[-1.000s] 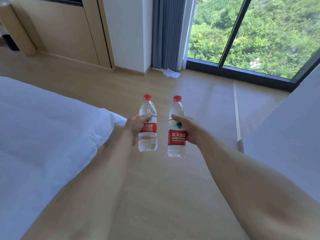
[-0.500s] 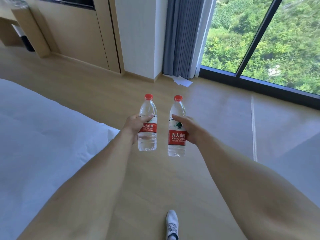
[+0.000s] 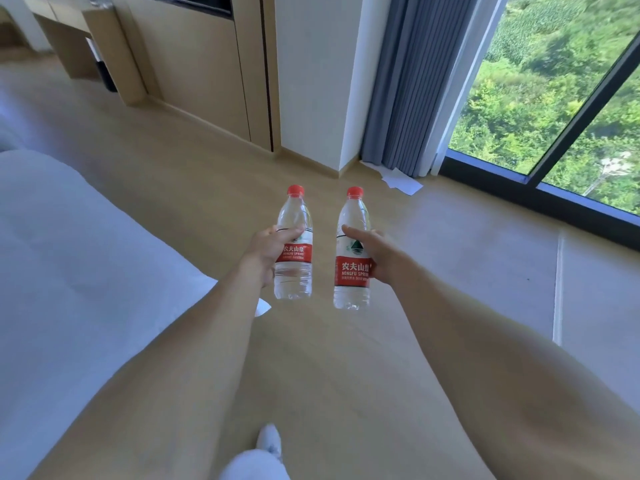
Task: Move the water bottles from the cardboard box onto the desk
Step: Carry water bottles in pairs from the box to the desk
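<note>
Above the wooden floor (image 3: 346,358) in the head view, the left hand (image 3: 266,249) grips 1 upright water bottle (image 3: 293,251) and the right hand (image 3: 379,252) another bottle (image 3: 352,261), just apart. Walking toward the desk (image 3: 69,36) risks a bump against the bed (image 3: 86,271).

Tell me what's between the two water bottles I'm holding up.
Nothing. In the head view, the left bottle and right bottle stand apart, upright, with only bare wooden floor showing through the gap.
</note>
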`<move>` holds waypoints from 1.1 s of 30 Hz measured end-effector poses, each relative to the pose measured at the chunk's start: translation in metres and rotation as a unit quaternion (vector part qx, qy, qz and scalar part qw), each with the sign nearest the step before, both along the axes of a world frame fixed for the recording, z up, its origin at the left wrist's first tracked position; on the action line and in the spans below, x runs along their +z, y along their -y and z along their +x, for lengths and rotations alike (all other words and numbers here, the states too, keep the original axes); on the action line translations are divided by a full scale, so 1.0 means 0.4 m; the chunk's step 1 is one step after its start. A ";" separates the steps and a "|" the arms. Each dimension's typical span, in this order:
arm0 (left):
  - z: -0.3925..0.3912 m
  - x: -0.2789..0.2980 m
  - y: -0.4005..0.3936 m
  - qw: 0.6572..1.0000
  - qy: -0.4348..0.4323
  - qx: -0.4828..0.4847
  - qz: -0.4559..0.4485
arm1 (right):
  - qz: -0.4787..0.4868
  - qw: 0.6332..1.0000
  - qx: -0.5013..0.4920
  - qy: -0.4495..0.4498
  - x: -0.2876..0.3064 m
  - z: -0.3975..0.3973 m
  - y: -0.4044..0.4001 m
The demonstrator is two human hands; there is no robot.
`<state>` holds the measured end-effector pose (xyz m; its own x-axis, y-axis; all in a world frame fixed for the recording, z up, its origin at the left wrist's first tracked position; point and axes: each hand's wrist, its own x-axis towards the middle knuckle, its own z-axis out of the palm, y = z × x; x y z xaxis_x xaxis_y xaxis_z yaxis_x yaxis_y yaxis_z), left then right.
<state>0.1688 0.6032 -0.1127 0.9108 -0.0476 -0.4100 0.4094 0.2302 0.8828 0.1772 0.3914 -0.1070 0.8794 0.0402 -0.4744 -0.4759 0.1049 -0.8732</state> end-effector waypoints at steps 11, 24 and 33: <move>0.481 -0.045 -0.151 0.999 -0.008 0.036 -0.002 | -0.013 1.000 0.013 -0.017 -0.019 0.476 -0.142; 0.968 -0.029 -0.275 0.999 -0.024 0.022 0.000 | 0.002 0.999 0.036 -0.012 0.000 0.977 -0.279; 1.312 -0.044 -0.324 0.995 -0.034 0.094 0.026 | 0.006 0.995 0.100 -0.028 -0.061 1.390 -0.325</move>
